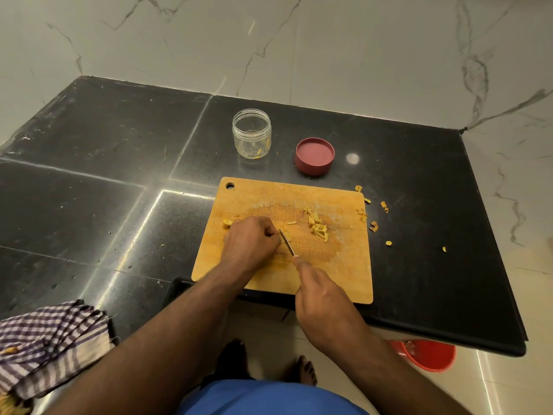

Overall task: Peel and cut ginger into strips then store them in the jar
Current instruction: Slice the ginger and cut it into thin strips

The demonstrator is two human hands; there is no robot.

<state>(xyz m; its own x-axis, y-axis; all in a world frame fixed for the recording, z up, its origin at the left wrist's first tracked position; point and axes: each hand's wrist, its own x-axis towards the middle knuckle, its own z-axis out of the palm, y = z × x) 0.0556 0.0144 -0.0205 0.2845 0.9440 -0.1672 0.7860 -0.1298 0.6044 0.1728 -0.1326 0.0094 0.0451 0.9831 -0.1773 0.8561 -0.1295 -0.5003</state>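
Ginger lies cut on a wooden cutting board (344, 265), but the biggest thing in view is the black polished stone counter (104, 175), speckled and glossy, with pale seams crossing it and veined marble-look tiles behind. The board is a rounded rectangle of pale wood with a hanging hole in its far left corner, its face scuffed and stained yellow; its near edge overhangs the counter lip. A checked purple-and-white cloth (51, 339), woven and frayed, sits on the counter's near left. The left hand (250, 242) curls knuckles-up over a ginger piece (228, 223), of which only a yellow end peeks out at its far side. The right hand (323, 298) grips a knife handle, forefinger stretched along the spine; the thin knife blade (286, 242) points away and leftward, tip beside the left fingers. A clear round jar (252, 133) stands upright beyond the board, open-mouthed, a few strips inside. Its dull red lid (314, 155) lies just right of it, hollow side up. A small heap of ginger strips (317, 226), short and fibrous, rests right of the blade, running mostly away from the person. Peel scraps (373, 226) dot the counter past the board's right edge. No writing is legible.
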